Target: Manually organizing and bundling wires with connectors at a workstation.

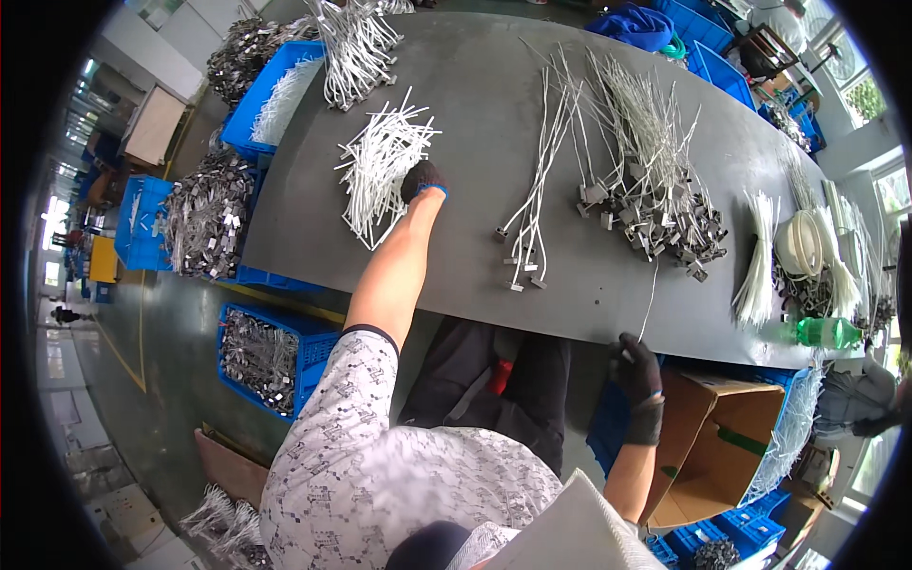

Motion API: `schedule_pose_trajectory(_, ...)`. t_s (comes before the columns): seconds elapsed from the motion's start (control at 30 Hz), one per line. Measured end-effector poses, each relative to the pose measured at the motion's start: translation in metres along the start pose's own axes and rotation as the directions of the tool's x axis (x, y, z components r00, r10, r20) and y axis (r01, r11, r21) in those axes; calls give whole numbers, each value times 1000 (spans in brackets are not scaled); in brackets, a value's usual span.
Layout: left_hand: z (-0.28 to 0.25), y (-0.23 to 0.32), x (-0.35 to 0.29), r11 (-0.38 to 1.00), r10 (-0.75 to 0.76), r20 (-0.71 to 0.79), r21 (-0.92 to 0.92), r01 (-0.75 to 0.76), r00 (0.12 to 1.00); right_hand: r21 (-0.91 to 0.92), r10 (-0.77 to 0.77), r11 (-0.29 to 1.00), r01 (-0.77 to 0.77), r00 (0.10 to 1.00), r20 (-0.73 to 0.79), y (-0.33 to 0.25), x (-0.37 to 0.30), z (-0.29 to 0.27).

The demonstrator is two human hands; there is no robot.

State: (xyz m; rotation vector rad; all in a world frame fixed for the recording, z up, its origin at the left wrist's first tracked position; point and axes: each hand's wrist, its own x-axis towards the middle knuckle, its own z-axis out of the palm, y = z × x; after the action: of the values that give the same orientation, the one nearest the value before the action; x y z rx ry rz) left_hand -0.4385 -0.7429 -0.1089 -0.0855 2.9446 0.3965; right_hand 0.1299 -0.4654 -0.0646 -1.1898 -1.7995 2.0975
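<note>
My left hand [424, 179], in a dark glove with a blue cuff, reaches over the grey table to the right edge of a pile of short white tubes [380, 161]. Its fingers are hidden from me, so their grip does not show. At the table's front edge, my right hand [636, 369], also dark-gloved, is closed on the near end of a thin pale wire [652, 299]. That wire runs up to a heap of wires with metal blocks [665, 223]. Between the hands lie several white-sleeved wires [532, 218], metal blocks at their near ends.
White-tube bundles [757, 266] and a green bottle [826, 332] are at the table's right. Below sits an open cardboard box [708, 446]. A blue crate [261, 361] of metal-ended wires stands left of my legs. Another bundle [356, 57] lies at the far left.
</note>
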Motion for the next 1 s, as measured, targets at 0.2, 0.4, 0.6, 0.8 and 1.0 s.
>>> schedule_pose_trajectory(0.2, 20, -15, 0, 989, 139, 272, -89, -119, 952, -921, -203, 251, -298, 914, -351, 149, -130, -19)
schedule_pose_trajectory(0.4, 15, -31, -110, -20, 309, 683, -691, 723, 662, -905, 255, 344, -252, 952, -168, 218, -228, -25)
schedule_pose_trajectory(0.6, -12, 57, -269, 30, 579, 453, -843, 538, 677, -940, -159, 327, 96, 986, 45, 149, -141, 29)
schedule_pose_trajectory(0.8, -75, 98, -302, -286, 323, 234, -899, 331, 917, -971, -68, 226, 82, 995, 68, 91, -124, 46)
schedule_pose_trajectory(1.0, -94, 86, -297, -177, 276, -31, -984, 19, 961, -984, 53, 181, 4, 998, 14, 121, -146, 28)
